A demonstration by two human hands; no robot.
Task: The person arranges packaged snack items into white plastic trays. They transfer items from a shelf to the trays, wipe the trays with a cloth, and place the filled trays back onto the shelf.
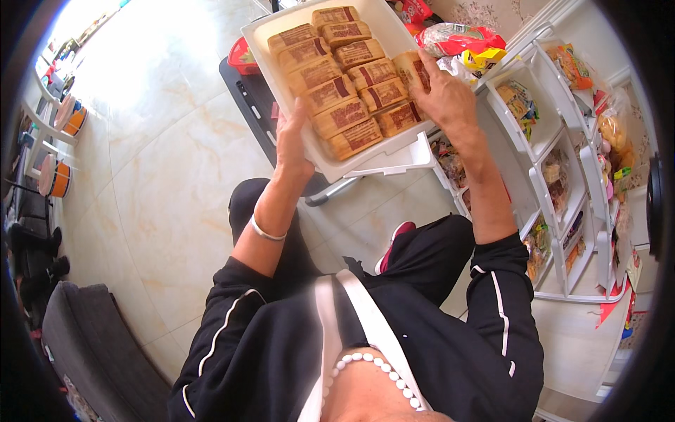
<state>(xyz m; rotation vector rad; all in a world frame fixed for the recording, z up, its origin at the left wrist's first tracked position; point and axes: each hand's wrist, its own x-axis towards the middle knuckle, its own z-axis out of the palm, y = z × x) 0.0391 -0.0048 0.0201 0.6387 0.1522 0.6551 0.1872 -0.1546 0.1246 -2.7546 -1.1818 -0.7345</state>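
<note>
A white plastic bin (387,29) is tilted before me, with two rows of small tan packets (343,113) printed in dark red-brown. My left hand (291,140) grips the bin's left side, thumb over the rim. At the right side of the bin, my right hand (448,100) has its fingers around one packet (408,71), which stands at an angle beside the right row. The fingertips behind that packet are partly hidden. What the packets contain cannot be made out.
A black slotted table or cart (248,100) holding a red basket (242,57) stands behind the bin. To the right, a white tiered rack (548,190) holds bagged snacks. Bright snack bags (459,39) lie beyond my right hand. A grey sofa (95,348) is at lower left.
</note>
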